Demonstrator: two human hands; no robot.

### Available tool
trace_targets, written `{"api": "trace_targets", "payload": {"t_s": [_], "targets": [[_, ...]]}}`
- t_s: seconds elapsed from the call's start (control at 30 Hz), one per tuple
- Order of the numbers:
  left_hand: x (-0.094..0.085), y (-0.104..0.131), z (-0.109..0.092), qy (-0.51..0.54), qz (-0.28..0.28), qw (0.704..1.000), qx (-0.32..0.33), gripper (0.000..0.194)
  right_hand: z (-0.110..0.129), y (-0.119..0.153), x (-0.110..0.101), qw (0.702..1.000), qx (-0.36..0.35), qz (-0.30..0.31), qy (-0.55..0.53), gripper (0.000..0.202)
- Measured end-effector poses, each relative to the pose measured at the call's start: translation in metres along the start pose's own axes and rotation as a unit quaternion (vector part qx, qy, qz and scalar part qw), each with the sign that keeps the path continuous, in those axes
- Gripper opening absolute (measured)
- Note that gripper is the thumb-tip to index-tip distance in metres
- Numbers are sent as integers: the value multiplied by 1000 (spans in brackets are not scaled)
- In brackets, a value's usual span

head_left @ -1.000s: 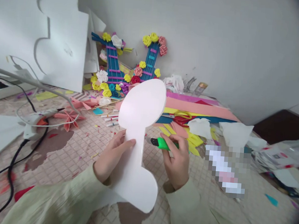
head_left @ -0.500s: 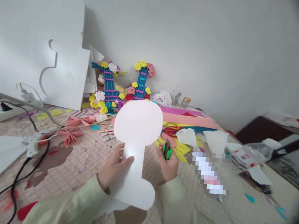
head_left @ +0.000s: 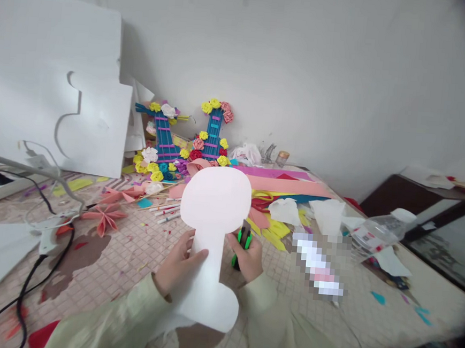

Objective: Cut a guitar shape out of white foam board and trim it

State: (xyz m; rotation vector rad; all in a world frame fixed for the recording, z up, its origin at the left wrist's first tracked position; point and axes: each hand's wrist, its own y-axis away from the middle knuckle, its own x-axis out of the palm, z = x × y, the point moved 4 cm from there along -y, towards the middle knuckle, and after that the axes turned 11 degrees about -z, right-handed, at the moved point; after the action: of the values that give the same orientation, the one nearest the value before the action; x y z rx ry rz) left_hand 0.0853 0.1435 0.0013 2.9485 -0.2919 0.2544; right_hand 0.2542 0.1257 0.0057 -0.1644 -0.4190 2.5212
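Note:
My left hand grips a white foam board cutout by its narrow middle, thumb on the front face. The cutout has a rounded wide top and a lobed lower end, and is held up above the table. In my right hand is a green and black utility knife, closed in the fingers beside the cutout's right edge. The right fingertips are close to that edge; whether they touch it I cannot tell. Part of the cutout's lower left is hidden by my left hand and sleeve.
A large white board with a curved cut leans on the wall. Two flower-trimmed blue guitar shapes stand at the back. A glue gun with black cable lies left. Coloured paper strips and a plastic bottle are right.
My right hand has moved left with the utility knife, close up to the cutout's edge. The left hand keeps its hold. The whole view has shifted slightly.

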Motion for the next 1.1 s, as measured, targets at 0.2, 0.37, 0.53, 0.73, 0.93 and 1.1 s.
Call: {"api": "trace_targets", "payload": {"t_s": [0.2,0.37,0.53,0.73,0.93,1.1], "targets": [[-6,-6,-1,16,20,1000,-1,67,-11,-16,-18,998,-3,-53,-33,29],[-14,-15,7,-37,57,998,12,65,-15,-20,-22,997,29,-29,-61,28],[-17,-19,15,-141,13,989,47,63,-19,-21,-20,997,51,-35,-55,31],[-42,-31,4,-258,-86,955,116,43,-25,-20,-12,994,100,37,-15,35],[-41,-21,-28,-273,-95,937,196,29,-8,-1,0,970,154,185,1,39],[-14,-4,-32,-207,-5,952,225,27,8,17,19,946,144,290,4,37]]}}
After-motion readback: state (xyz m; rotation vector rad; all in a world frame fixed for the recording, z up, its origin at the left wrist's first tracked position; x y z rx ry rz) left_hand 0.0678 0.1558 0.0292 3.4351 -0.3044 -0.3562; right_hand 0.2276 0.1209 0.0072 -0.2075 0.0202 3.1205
